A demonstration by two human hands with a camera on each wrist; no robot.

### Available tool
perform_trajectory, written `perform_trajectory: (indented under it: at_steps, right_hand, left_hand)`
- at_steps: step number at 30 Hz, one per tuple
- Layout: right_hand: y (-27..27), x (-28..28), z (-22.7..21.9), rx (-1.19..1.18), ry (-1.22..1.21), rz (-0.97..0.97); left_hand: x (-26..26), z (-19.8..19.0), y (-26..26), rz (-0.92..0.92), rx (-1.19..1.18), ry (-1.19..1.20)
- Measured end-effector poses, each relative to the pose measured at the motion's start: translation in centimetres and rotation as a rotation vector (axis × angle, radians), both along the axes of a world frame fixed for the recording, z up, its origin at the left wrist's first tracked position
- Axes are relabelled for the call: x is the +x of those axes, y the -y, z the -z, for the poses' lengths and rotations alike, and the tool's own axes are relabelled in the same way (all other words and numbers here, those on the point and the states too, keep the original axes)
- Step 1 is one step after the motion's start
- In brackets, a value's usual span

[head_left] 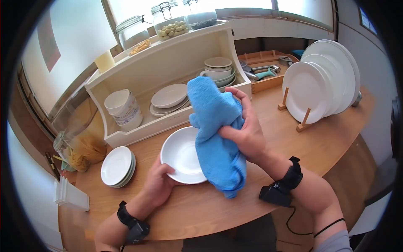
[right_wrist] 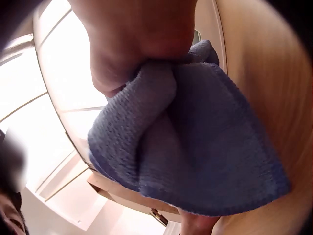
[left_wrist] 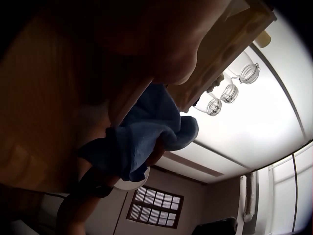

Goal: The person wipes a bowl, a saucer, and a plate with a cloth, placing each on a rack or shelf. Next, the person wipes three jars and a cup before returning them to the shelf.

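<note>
While the white bowl (head_left: 179, 156) is gripped at its rim by the left hand (head_left: 158, 184), above or on the table (head_left: 289, 145), the blue cloth (head_left: 215, 115) is held bunched in the right hand (head_left: 251, 136), partly covering the bowl. Plates (head_left: 303, 90) are racked upright and small dishes (head_left: 116, 166) stacked; how much is finished cannot be judged. No writing can be read.

The head view is looking forward and down; the wrist views, nearer, are tilting upward, all sharing the cloth (head_left: 212, 115).
</note>
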State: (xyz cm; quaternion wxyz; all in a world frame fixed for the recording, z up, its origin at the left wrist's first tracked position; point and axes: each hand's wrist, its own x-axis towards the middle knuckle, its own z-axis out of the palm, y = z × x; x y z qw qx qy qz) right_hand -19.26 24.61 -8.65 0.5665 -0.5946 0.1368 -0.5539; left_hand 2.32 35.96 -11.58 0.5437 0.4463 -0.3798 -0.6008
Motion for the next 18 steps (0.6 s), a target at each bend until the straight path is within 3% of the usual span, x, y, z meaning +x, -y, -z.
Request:
perform_trajectory:
  at_steps: [2,4,5,8,9,14,18]
  right_hand:
    - [0.1,0.1,0.1,-0.100,-0.096,0.075]
    - [0.4,0.2,0.2,-0.459,-0.375,0.195]
    - [0.4,0.4,0.4,-0.460,-0.390,0.189]
    - [-0.4,0.9,0.7,-0.797,-0.726,0.611]
    - [-0.8,1.0,0.3,-0.794,-0.743,0.645]
    - [-2.6,2.1,0.3,-0.799,-0.850,0.439]
    - [-2.6,2.9,1.7,-0.668,-0.821,0.323]
  left_hand:
    - [-1.5,-0.1,0.6,0.048,-0.018,-0.094]
    - [-2.1,-0.1,0.9,0.084,-0.034,-0.191]
    - [-2.1,0.1,1.0,0.132,-0.038,-0.171]
    - [-1.9,0.3,0.9,0.173,-0.048,-0.169]
    - [-1.9,0.3,0.8,0.160,-0.052,-0.162]
    - [-1.5,0.9,0.5,0.149,-0.085,-0.198]
    - [-1.7,2.1,0.6,0.125,-0.138,-0.165]
